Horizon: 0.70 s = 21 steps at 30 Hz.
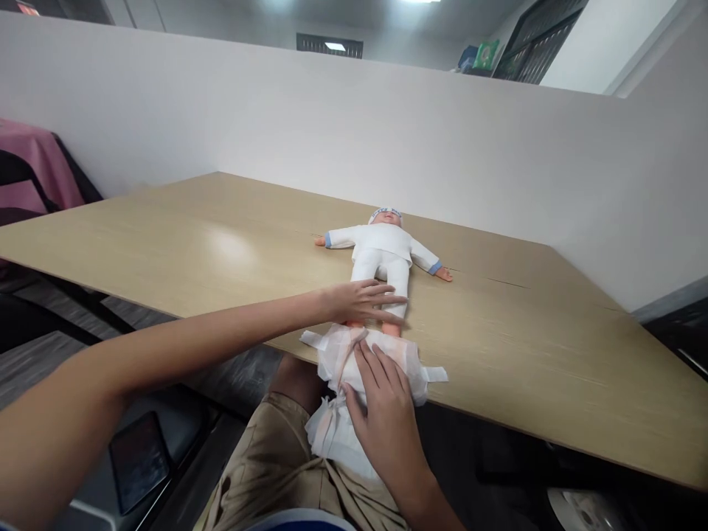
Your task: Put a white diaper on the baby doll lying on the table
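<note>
A baby doll [384,240] in a white outfit with blue cuffs lies on its back on the table, arms spread, feet toward me. Over its legs reaches my left hand [365,301], fingers stretched out and holding nothing. An unfolded white diaper [409,358] lies at the table's front edge by the doll's feet, its side tabs spread; its lower part hangs down over my lap. My right hand [384,405] rests on the diaper with the fingers extended, pressing on its inner surface.
The wooden table [553,354] runs up to a white partition wall [332,125]. To the left, a dark phone [141,461] lies on a seat beside my leg. Pink cloth [47,158] drapes over a chair at the far left.
</note>
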Motion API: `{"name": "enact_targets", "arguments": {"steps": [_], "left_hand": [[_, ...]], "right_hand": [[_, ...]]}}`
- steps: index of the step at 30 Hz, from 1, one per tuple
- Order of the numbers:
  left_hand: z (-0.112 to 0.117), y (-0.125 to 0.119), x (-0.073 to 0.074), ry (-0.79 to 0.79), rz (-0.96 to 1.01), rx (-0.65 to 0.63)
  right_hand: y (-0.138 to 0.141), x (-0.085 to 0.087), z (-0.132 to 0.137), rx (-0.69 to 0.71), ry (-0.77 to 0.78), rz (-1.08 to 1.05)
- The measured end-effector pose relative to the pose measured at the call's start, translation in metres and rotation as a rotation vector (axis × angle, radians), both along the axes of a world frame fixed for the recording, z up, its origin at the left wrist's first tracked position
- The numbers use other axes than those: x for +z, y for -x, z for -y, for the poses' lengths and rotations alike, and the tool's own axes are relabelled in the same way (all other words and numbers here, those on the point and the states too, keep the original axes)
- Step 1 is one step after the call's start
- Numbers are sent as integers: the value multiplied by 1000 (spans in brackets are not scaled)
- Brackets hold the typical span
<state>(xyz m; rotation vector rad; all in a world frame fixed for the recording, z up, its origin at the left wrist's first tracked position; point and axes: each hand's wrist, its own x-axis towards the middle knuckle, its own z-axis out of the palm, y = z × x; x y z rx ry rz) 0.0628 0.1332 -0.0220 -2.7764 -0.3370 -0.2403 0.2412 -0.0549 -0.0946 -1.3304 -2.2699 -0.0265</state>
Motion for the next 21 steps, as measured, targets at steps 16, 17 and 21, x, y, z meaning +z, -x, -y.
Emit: {"name": "enact_targets", "arguments": {"steps": [16, 17, 21], "left_hand": [[-28, -8, 59, 642, 401, -176], [-32, -8, 67, 661, 427, -166], [-45, -10, 94, 695, 543, -90]], "right_hand": [[-17, 14, -15, 103, 76, 167], [-17, 15, -18, 108, 93, 174], [-21, 16, -34, 147, 146, 173]]}}
